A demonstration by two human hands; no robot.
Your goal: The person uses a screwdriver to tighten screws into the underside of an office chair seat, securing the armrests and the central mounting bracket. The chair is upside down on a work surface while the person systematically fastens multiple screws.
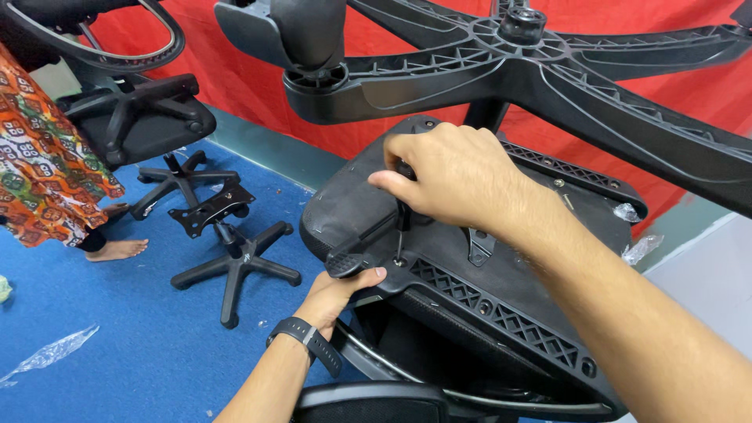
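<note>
The right hand [458,176] is closed over the handle of a screwdriver [403,219], whose shaft runs down between the fingers [392,182] to a screw [399,262] in the underside of the overturned office chair seat [439,258], near its left edge. The left hand [338,294] clamps the seat's near rim, thumb on top, beside the black armrest bracket [362,249]. The tip could slip off the screw and gouge the plastic if the shaft tilts; that thumb lies just beside it.
</note>
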